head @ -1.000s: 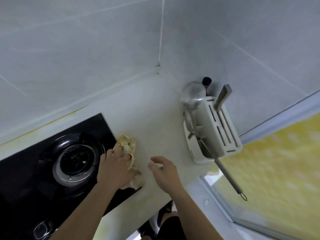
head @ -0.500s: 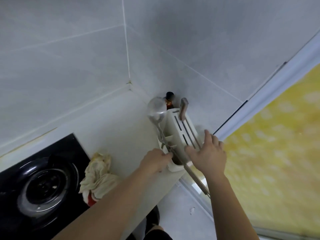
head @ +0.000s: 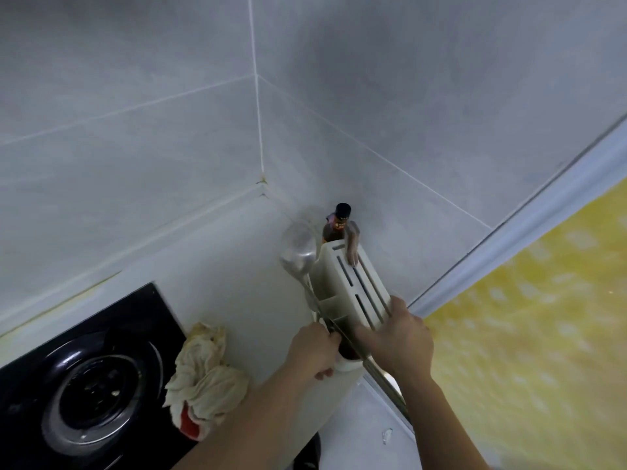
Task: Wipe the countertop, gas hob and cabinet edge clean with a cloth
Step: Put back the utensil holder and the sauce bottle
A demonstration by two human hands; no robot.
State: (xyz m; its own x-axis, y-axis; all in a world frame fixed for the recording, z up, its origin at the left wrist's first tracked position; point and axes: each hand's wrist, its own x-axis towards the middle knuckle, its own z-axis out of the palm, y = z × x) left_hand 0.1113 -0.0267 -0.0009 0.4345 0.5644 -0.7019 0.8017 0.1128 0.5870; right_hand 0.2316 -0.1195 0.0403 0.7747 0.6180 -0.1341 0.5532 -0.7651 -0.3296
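Bottle (head: 337, 225) label's too blurred to read. Both your hands clutch the knife rack (head: 353, 288) at the bench's right edge — left hand (head: 314, 354), right hand (head: 400, 340) — cloth (head: 203, 371) lies loose beside the hob (head: 84, 385).

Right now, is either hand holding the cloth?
No, the cloth lies bunched on the countertop beside the gas hob, while both hands grip the white utensil rack.

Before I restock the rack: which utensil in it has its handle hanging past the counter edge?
The ladle, its bowl up by the bottle; the knife stands in a slot.
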